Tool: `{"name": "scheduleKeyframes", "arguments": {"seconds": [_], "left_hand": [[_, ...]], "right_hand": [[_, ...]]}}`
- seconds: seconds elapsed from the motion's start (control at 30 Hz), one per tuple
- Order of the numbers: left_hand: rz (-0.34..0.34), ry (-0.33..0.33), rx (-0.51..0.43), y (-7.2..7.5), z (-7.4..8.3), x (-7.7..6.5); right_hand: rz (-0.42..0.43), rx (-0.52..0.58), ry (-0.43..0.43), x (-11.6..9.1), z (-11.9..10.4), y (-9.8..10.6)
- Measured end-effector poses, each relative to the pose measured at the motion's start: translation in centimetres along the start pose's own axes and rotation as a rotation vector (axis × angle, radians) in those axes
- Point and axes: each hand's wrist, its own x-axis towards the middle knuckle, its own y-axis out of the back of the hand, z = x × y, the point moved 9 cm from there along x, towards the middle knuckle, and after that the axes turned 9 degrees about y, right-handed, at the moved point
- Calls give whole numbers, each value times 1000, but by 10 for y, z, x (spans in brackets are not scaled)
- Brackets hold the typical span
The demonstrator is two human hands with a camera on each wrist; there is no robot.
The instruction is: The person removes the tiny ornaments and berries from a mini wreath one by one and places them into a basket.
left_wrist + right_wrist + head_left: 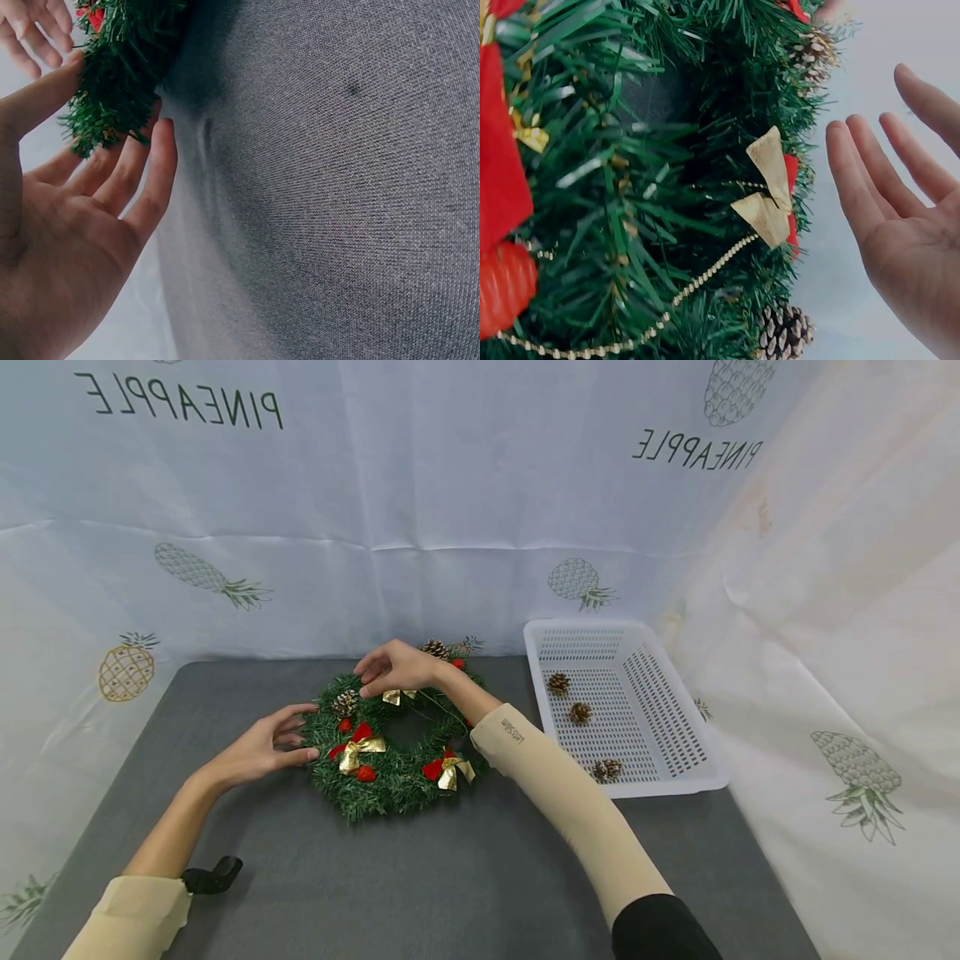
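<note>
A green wreath (401, 792) lies on the grey table, decorated with red-and-gold bows (362, 747), red berry-like balls (366, 773), pine cones (345, 703) and a gold bead string (705, 279). My left hand (258, 747) holds the wreath's left edge, thumb on one side and fingers on the other, as the left wrist view shows. Over the wreath's far left part hovers my right hand (397, 667), its fingers loosely bent with nothing between them. Its forearm crosses above the wreath's right side and hides part of it.
A white perforated plastic basket (633, 790) stands right of the wreath, with several small pine cones (581, 713) inside. Behind the grey table (420, 885) hangs a pale curtain (450, 468) printed with pineapples. A black strap end (213, 875) sticks out at the left wrist.
</note>
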Motion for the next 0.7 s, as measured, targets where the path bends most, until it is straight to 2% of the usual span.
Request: {"name": "scheduleKeyframes", "arguments": {"seconds": [0.27, 0.7], "left_hand": [[3, 0, 5, 0, -1, 0], [11, -6, -1, 1, 1, -1]], "right_hand": [[46, -33, -8, 10, 4, -8], [25, -65, -66, 20, 18, -26]]}}
